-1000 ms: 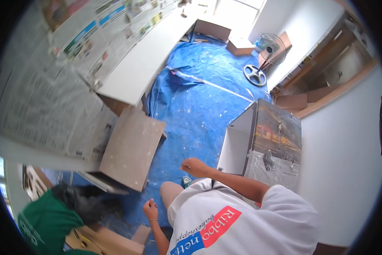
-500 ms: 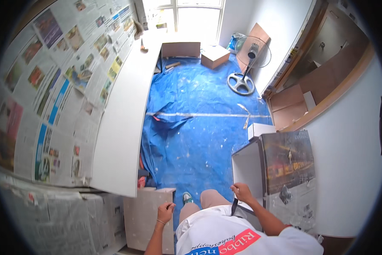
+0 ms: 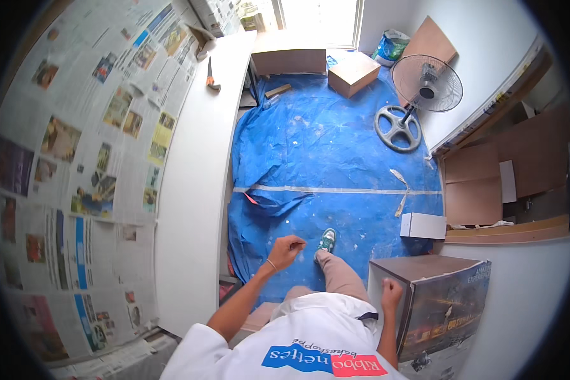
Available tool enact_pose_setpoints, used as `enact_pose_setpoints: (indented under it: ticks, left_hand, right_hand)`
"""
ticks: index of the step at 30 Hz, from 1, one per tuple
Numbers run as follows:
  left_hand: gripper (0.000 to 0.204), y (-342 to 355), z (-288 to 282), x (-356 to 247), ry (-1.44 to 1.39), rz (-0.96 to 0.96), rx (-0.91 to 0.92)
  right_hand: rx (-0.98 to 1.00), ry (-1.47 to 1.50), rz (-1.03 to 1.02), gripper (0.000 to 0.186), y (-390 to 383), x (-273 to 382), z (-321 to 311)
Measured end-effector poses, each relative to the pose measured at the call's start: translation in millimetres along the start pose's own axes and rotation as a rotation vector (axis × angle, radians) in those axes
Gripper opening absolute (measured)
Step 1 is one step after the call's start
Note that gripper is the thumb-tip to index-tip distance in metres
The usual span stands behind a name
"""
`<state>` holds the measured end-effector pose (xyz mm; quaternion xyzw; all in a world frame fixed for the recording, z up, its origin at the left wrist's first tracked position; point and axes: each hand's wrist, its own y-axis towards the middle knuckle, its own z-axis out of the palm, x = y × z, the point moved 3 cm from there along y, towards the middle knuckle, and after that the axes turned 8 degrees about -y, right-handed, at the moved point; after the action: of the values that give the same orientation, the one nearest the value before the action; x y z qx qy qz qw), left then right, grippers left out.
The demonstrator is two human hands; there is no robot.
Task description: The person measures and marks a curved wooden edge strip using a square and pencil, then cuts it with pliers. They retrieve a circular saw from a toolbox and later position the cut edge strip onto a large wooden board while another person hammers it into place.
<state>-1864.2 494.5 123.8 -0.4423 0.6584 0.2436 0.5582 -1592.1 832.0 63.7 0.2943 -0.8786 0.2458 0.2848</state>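
My left hand [image 3: 287, 251] is held out over the blue sheet [image 3: 335, 158], near my green-and-white shoe [image 3: 326, 240]. Its fingers are curled in, and nothing sticks out of them. In a loose fist, my right hand [image 3: 391, 292] hangs in front of the open side of a brown cabinet box [image 3: 424, 266] on my right. No object shows in that hand either. A picture-printed paper [image 3: 446, 310] covers one face of the box.
Along the left runs a long white board [image 3: 193, 164] with an orange-handled tool [image 3: 213, 83] on it, beside a newspaper-covered surface [image 3: 101, 190]. A pedestal fan [image 3: 427, 85], a wooden box [image 3: 353, 74] and a bag [image 3: 391, 47] stand ahead. A white box [image 3: 422, 225] lies at right.
I have moved forward over the blue sheet, and one foot is now stepped out ahead. My left hand has swung forward; my right hand has dropped back toward my side.
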Motion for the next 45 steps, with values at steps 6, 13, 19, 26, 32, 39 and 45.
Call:
enact_pose_setpoints:
  ticks: [6,13,19,26,32,39,45]
  left_hand:
    - [0.022,164,-9,-83,-0.032,0.113,-0.024]
    - [0.026,351,-78,-111,0.208,0.355,-0.300]
    - [0.014,559,-152,-128,0.410,0.511,-0.188]
    - [0.013,795,-208,-191,0.497,0.564,0.078]
    - [0.007,983,-220,-193,0.548,0.585,0.102]
    - [0.005,1175,-268,-89,0.420,-0.050,-0.160]
    - [0.028,1316,-334,29,0.369,-0.298,-0.259]
  right_hand:
    - [0.413,0.237,-0.264,0.028,199,266,49]
    - [1.111,0.341,-0.289,0.044,334,475,135]
    - [1.105,0.573,0.124,0.053,490,563,207]
    - [1.032,0.642,0.119,0.064,665,696,200]
    - [0.959,0.845,0.282,0.060,827,757,232]
    - [1.162,0.813,0.341,0.063,1061,823,346]
    - [0.568,0.255,0.241,0.062,1280,785,457]
